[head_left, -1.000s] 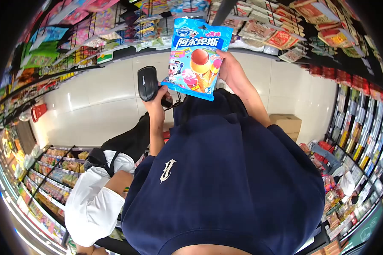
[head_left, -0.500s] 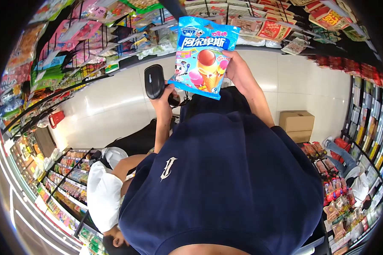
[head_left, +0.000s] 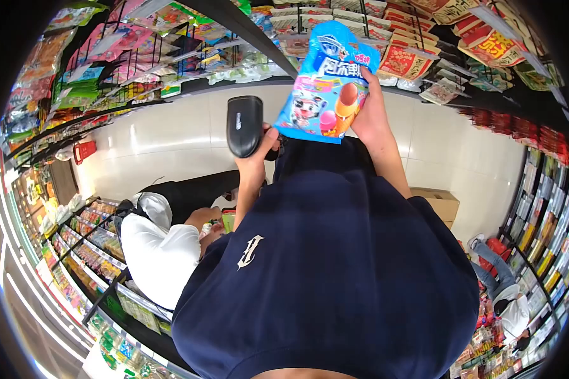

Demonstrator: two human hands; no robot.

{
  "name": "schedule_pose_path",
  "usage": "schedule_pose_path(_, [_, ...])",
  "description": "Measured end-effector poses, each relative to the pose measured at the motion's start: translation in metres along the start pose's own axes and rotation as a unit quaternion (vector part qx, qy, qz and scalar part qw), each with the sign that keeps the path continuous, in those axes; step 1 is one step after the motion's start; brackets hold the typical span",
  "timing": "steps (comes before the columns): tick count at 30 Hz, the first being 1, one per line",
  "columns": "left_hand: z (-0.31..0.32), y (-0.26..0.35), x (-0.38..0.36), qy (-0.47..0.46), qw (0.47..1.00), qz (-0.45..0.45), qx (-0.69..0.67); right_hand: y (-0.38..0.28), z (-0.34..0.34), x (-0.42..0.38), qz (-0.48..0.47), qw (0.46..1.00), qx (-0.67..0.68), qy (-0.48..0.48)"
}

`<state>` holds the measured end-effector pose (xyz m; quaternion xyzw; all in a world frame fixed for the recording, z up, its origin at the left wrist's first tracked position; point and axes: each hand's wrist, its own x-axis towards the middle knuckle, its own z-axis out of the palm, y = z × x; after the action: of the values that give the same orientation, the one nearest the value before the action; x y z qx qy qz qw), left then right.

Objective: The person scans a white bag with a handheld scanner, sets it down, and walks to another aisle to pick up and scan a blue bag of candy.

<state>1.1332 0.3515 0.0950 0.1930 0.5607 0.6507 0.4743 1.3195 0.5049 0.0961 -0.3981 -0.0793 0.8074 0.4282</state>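
Observation:
A blue candy bag (head_left: pixel 329 95) with ice-cream cone pictures and Chinese lettering is held up in front of me. My right hand (head_left: pixel 374 123) grips its right edge, thumb on the front and the other fingers hidden behind. My left hand (head_left: pixel 254 161) is closed around a black handheld barcode scanner (head_left: pixel 244 126), whose rounded top with small white lettering faces up. The left thumb points toward the bag's lower left corner. The bag is tilted, and its top is bent over and creased.
Shelves ahead hold hanging snack packets (head_left: pixel 411 57). A black post (head_left: pixel 253 28) rises close to the bag. Beside me on the left is a person in a white top (head_left: pixel 161 252); another person (head_left: pixel 509 303) is at far right. A cardboard box (head_left: pixel 441 205) stands on the pale floor.
The bag has moved right and tilted, its top now folding over. The scanner has shifted slightly right. The person on the left has moved an arm forward, hands now showing near a green packet.

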Motion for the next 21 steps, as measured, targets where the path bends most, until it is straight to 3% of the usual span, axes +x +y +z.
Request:
schedule_pose_path(1, [0.004, 0.002, -0.005, -0.005, 0.999, 0.014, -0.036, -0.004, -0.006, 0.0, -0.002, 1.0, -0.005, 0.001])
schedule_pose_path(3, [0.005, -0.001, -0.008, 0.005, 0.998, 0.018, -0.056, -0.014, -0.021, -0.004, 0.108, 0.989, 0.066, -0.082])
schedule_pose_path(4, [0.006, -0.002, -0.007, 0.01, 0.998, 0.037, -0.047, -0.013, -0.037, 0.009, 0.131, 0.962, 0.115, -0.209])
schedule_pose_path(5, [0.007, -0.003, -0.007, 0.027, 0.998, 0.041, -0.038, -0.015, -0.059, 0.013, 0.124, 0.965, 0.113, -0.204])
schedule_pose_path(7, [0.013, -0.003, -0.007, 0.071, 0.997, 0.041, -0.01, -0.021, -0.038, -0.012, 0.169, 0.876, 0.181, -0.413])
schedule_pose_path(8, [0.013, -0.006, -0.006, 0.069, 0.997, 0.043, 0.001, -0.019, -0.036, -0.009, 0.161, 0.88, 0.182, -0.407])
schedule_pose_path(10, [0.013, -0.01, -0.003, 0.072, 0.996, 0.038, 0.03, -0.016, -0.034, 0.005, 0.279, 0.706, 0.298, -0.578])
schedule_pose_path(11, [0.012, -0.011, -0.001, 0.062, 0.995, 0.048, 0.054, -0.014, -0.035, 0.003, 0.272, 0.712, 0.301, -0.573])
schedule_pose_path(13, [0.017, -0.009, -0.004, 0.047, 0.997, 0.039, 0.056, -0.011, -0.032, -0.005, 0.281, 0.65, 0.384, -0.592])
schedule_pose_path(18, [0.026, -0.017, -0.008, 0.033, 0.994, 0.029, 0.098, -0.01, -0.04, -0.009, 0.252, 0.659, 0.374, -0.602])
schedule_pose_path(20, [0.026, -0.023, -0.013, 0.032, 0.99, 0.02, 0.136, -0.002, -0.038, -0.005, 0.279, 0.575, 0.397, -0.658])
schedule_pose_path(21, [0.03, -0.023, -0.017, 0.029, 0.991, 0.005, 0.129, 0.001, -0.038, -0.002, 0.275, 0.573, 0.402, -0.659])
